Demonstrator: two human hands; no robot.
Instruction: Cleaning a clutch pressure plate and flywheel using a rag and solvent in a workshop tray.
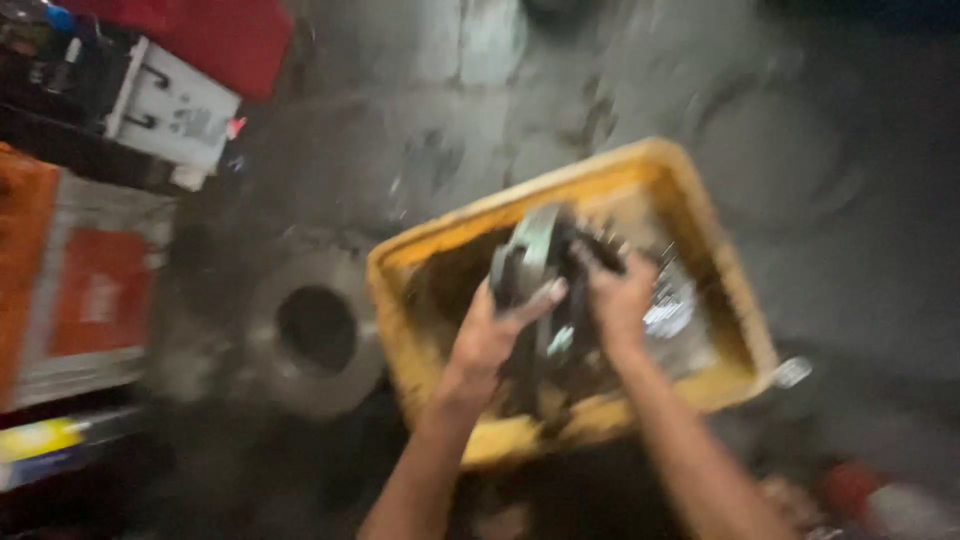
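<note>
The head view is blurred by motion. My left hand (495,330) and my right hand (615,300) both grip a round, flat metal part (535,262) held upright on its edge over a yellow plastic crate (690,190). The left hand clasps the part's near side, the right hand its far side. Dark and shiny metal pieces (670,310) lie inside the crate under the hands. What the metal part is exactly I cannot tell.
A heavy metal ring with a round hole (315,325) lies on the grey concrete floor left of the crate. Orange and white boxes (85,290) stand at the left edge, a white box (175,110) and red sheet (215,35) at top left. A red-and-white object (880,500) sits at bottom right.
</note>
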